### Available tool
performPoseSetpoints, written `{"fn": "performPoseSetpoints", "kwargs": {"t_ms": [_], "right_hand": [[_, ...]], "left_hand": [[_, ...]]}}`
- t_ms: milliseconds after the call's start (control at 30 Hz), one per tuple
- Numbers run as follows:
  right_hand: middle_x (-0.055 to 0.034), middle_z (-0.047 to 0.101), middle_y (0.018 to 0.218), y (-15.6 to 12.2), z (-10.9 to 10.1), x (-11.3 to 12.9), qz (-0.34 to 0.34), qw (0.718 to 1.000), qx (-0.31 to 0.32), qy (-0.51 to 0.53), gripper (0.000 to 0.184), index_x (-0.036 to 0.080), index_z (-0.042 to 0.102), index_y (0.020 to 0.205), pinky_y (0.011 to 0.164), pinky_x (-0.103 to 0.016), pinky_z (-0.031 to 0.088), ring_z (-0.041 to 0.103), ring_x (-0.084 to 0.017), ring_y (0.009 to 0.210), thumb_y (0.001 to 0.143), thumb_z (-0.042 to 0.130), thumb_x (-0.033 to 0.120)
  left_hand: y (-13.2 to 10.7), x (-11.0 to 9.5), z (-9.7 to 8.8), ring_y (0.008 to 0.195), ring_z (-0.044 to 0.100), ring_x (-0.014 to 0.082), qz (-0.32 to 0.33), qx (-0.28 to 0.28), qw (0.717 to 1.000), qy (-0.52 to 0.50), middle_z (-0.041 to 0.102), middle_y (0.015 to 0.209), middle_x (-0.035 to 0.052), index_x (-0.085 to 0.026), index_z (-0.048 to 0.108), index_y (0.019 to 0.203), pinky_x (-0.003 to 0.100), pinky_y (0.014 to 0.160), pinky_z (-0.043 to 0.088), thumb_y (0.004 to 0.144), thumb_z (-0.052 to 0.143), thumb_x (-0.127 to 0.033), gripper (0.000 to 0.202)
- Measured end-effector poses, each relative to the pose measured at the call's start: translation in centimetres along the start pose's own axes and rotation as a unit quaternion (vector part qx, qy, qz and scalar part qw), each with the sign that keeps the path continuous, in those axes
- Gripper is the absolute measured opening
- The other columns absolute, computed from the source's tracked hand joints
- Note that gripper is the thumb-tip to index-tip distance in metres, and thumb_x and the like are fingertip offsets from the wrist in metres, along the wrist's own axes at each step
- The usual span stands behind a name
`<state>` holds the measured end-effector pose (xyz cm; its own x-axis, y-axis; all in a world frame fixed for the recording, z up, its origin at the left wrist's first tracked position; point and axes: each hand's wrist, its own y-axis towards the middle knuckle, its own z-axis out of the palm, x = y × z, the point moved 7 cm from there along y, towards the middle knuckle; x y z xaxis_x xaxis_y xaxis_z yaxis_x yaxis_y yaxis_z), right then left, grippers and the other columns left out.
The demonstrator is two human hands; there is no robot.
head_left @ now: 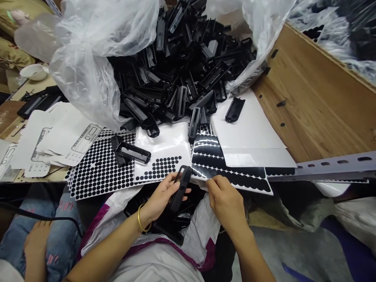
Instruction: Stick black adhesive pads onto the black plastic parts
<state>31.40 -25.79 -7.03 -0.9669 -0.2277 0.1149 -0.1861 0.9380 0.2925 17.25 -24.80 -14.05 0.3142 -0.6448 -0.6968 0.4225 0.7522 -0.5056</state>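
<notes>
My left hand [164,194] is closed around a long black plastic casing [181,188], held tilted above an open sack [202,231] that has more black parts inside. My right hand [225,201] has its fingers pinched together at the near edge of a glossy sheet of large black stickers [235,176]. What lies between those fingertips is hidden. Left of it is a white sheet with small round black stickers [163,166], partly used up. Two more casings [132,152] lie on the dotted sheets [100,168].
A big heap of black casings [182,74] spills from a clear plastic bag [88,58] at the back. Printed white cards [58,137] lie at left, white sheets [249,133] at right beside a wooden board [317,94]. Another person's legs [55,219] show at lower left.
</notes>
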Motion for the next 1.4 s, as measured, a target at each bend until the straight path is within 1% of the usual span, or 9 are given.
{"fn": "performPoseSetpoints", "kwargs": {"t_ms": [233,367,600,767,933,1067,1167,1267,1400], "right_hand": [[-0.0028,0.052,0.067,-0.2,0.0,0.9,-0.07,0.997,0.011,-0.019,0.028,0.016,0.057,0.068,0.052,-0.025,0.029,0.043,-0.014,0.061,0.083,0.039,0.001],[-0.003,0.052,0.068,0.0,0.0,0.6,-0.058,0.998,0.008,-0.025,0.028,0.017,0.057,0.068,0.049,-0.025,0.028,0.045,-0.014,0.061,0.085,0.038,0.004],[-0.0029,0.055,0.075,1.3,-0.5,-3.3,0.013,0.999,-0.021,0.024,0.02,0.018,0.059,0.077,0.051,-0.022,0.034,0.052,-0.013,0.067,0.09,0.043,0.019],[-0.0043,0.056,0.078,1.4,-0.8,-5.2,0.005,0.998,-0.061,0.016,0.022,0.019,0.061,0.079,0.055,-0.022,0.038,0.053,-0.014,0.069,0.091,0.043,0.02],[-0.0058,0.06,0.079,0.1,0.0,-2.4,-0.082,0.994,-0.068,0.021,0.025,0.018,0.062,0.076,0.059,-0.025,0.037,0.05,-0.015,0.069,0.089,0.042,0.011],[-0.0045,0.06,0.075,-1.2,0.5,0.6,-0.116,0.977,-0.012,0.179,0.024,0.019,0.061,0.076,0.059,-0.027,0.039,0.051,-0.015,0.067,0.09,0.042,0.013],[-0.0013,0.057,0.071,-1.3,-0.4,-0.7,0.055,0.932,-0.037,0.357,0.012,0.019,0.058,0.076,0.058,-0.025,0.041,0.051,-0.013,0.064,0.086,0.051,0.018],[0.0021,0.053,0.065,-1.4,0.2,-2.2,0.248,0.824,-0.043,0.508,0.011,0.02,0.057,0.073,0.052,-0.023,0.039,0.047,-0.011,0.056,0.082,0.057,0.027],[0.0038,0.051,0.06,-0.9,2.5,-0.7,0.338,0.68,0.015,0.65,0.02,0.02,0.056,0.068,0.047,-0.022,0.038,0.043,-0.009,0.05,0.074,0.064,0.037]], "left_hand": [[0.4,0.5,0.0,0.095,0.065,0.0224,-0.015,-0.002,1.0,0.003,0.063,0.095,0.005,-0.018,0.053,0.094,0.033,0.076,0.054,0.077,0.064,-0.037,0.027],[0.7,0.0,0.6,0.091,0.065,0.0196,0.005,0.006,1.0,0.009,0.063,0.103,0.0066,-0.017,0.052,0.087,0.032,0.077,0.052,0.077,0.063,-0.041,0.028],[2.8,-1.1,3.6,0.081,0.061,0.0146,0.066,0.063,0.995,0.033,0.064,0.086,0.002,-0.018,0.053,0.086,0.03,0.081,0.046,0.078,0.06,-0.044,0.029],[5.5,-0.4,5.1,0.092,0.058,0.0177,0.061,0.086,0.994,0.027,0.062,0.086,0.0016,-0.018,0.055,0.096,0.032,0.086,0.044,0.076,0.061,-0.047,0.036],[5.7,-0.1,5.6,0.091,0.06,0.0184,0.054,0.106,0.993,0.017,0.065,0.09,0.0042,-0.017,0.055,0.093,0.034,0.086,0.044,0.076,0.061,-0.046,0.034],[4.8,-0.3,4.9,0.087,0.064,0.0197,0.039,0.096,0.995,-0.002,0.067,0.094,0.0071,-0.016,0.055,0.09,0.034,0.081,0.047,0.076,0.062,-0.046,0.033],[3.5,-0.4,4.0,0.084,0.066,0.0196,0.023,0.1,0.995,-0.014,0.066,0.101,0.0086,-0.016,0.055,0.09,0.035,0.079,0.051,0.078,0.061,-0.045,0.032],[2.0,0.0,3.0,0.081,0.067,0.0197,-0.002,0.091,0.996,-0.018,0.066,0.097,0.0067,-0.018,0.052,0.096,0.036,0.076,0.053,0.078,0.061,-0.043,0.031],[0.6,0.6,1.9,0.082,0.068,0.02,-0.023,0.07,0.997,-0.022,0.065,0.1,0.005,-0.023,0.048,0.112,0.035,0.073,0.055,0.079,0.061,-0.04,0.039]]}}
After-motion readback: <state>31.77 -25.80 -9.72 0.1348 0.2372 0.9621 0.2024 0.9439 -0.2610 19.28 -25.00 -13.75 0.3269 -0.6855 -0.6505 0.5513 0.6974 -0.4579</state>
